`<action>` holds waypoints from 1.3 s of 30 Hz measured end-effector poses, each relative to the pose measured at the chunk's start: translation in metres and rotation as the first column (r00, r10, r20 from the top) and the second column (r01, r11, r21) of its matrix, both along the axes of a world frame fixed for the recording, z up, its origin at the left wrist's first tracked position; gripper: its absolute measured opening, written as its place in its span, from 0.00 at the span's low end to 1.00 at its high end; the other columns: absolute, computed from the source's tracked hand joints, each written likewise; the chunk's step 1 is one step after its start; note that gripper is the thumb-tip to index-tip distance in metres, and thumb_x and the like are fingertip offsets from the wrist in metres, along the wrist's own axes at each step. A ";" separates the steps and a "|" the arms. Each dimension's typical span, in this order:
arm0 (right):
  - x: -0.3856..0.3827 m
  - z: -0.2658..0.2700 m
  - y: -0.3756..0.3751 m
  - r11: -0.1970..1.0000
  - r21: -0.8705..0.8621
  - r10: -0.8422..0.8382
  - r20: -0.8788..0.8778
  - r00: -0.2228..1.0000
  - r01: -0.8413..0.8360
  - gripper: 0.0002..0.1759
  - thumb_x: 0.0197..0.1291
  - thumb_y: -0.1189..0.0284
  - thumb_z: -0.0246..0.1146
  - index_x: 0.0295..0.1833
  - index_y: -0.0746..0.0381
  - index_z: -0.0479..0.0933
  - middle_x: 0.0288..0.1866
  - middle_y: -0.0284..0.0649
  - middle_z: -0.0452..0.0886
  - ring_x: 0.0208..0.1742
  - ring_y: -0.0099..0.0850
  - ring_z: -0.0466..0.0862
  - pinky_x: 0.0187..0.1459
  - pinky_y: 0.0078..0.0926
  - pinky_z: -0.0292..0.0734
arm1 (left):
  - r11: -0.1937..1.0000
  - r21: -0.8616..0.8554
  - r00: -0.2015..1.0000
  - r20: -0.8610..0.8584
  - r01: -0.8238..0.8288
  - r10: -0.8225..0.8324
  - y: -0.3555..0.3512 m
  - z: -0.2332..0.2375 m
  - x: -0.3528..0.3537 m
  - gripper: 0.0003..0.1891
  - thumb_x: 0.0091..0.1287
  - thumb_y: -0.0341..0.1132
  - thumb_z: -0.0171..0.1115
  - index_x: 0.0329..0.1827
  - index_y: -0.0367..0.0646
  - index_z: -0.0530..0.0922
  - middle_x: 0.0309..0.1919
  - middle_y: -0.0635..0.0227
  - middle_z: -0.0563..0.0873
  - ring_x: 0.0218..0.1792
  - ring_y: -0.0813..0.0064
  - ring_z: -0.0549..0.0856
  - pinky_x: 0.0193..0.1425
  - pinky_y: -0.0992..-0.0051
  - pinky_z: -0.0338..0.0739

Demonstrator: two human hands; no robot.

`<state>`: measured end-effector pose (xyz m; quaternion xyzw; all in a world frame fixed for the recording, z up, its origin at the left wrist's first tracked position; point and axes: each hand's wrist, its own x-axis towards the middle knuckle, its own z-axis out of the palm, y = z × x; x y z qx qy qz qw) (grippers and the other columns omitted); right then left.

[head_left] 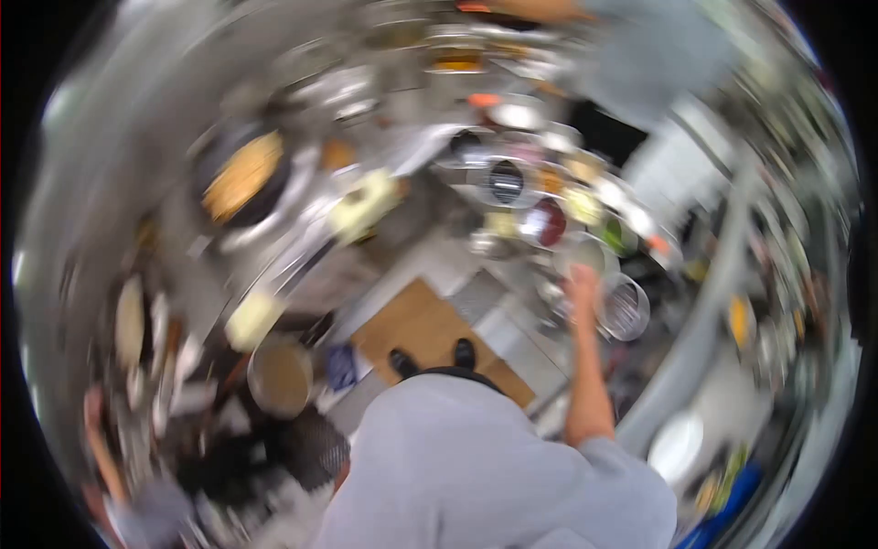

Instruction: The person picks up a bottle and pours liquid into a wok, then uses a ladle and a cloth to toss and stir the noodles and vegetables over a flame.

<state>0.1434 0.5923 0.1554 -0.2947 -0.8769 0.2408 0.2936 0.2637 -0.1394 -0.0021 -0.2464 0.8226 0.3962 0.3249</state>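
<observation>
My right hand (pixel 583 285) is stretched out to the right, smeared by motion. Its fingertips overlap the near edge of a pale round container (pixel 587 252). A round container with a shiny lid or dark contents (pixel 625 308) sits just beside the hand, and a bowl of dark red contents (pixel 543 222) lies a little beyond it. Whether my fingers hold anything, I cannot tell. Of my left arm only a sliver of skin (pixel 341 474) shows at my side; my left hand is out of sight.
On the left, a dark pan with orange-brown food (pixel 242 178) sits on the stove. Below is a pot of tan liquid (pixel 280 377). Cardboard (pixel 412 320) lies under my feet. Co-workers are at the top, a grey sleeve (pixel 663 64), and lower left, a hand (pixel 94 407).
</observation>
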 end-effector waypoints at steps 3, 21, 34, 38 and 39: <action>0.022 -0.089 0.094 0.839 -0.544 -0.057 -0.116 0.992 -0.016 0.14 0.65 0.73 0.54 0.54 0.56 0.78 0.36 0.39 0.83 0.32 0.29 0.80 0.33 0.26 0.76 | 0.967 0.254 0.987 -0.147 -0.023 0.062 0.010 -0.001 0.005 0.13 0.59 0.41 0.66 0.34 0.39 0.82 0.31 0.54 0.84 0.36 0.61 0.82 0.46 0.67 0.77; -0.125 -0.041 -0.201 0.388 -0.634 0.860 -0.012 0.510 -0.669 0.14 0.64 0.79 0.55 0.54 0.61 0.75 0.29 0.35 0.77 0.23 0.20 0.76 0.23 0.19 0.73 | 0.984 -0.160 0.986 -0.159 -0.077 0.051 0.053 -0.001 -0.035 0.31 0.48 0.52 0.69 0.52 0.44 0.77 0.43 0.53 0.85 0.44 0.58 0.85 0.50 0.64 0.77; -0.103 -0.024 -0.244 0.291 -0.509 0.949 0.259 0.179 -0.810 0.16 0.55 0.75 0.64 0.52 0.60 0.79 0.31 0.42 0.81 0.31 0.36 0.80 0.36 0.33 0.75 | 0.977 -0.094 0.981 -0.030 -0.192 0.190 0.056 -0.011 0.036 0.27 0.43 0.54 0.72 0.41 0.44 0.84 0.40 0.55 0.87 0.41 0.59 0.86 0.48 0.65 0.79; -0.095 -0.030 -0.233 0.301 -0.559 0.946 0.276 0.169 -0.772 0.17 0.55 0.75 0.64 0.52 0.60 0.79 0.31 0.42 0.81 0.32 0.37 0.80 0.37 0.33 0.75 | 0.992 -0.076 0.995 -0.032 -0.102 0.100 0.060 -0.002 0.010 0.30 0.46 0.53 0.70 0.48 0.43 0.80 0.41 0.54 0.86 0.44 0.58 0.85 0.50 0.64 0.77; -0.094 -0.035 -0.230 0.304 -0.559 0.946 0.276 0.172 -0.771 0.17 0.55 0.75 0.64 0.52 0.60 0.79 0.31 0.42 0.81 0.32 0.37 0.80 0.37 0.33 0.75 | 0.991 -0.089 0.993 -0.059 -0.103 0.098 0.062 0.003 0.003 0.30 0.47 0.53 0.70 0.49 0.42 0.79 0.42 0.54 0.86 0.45 0.57 0.84 0.51 0.64 0.77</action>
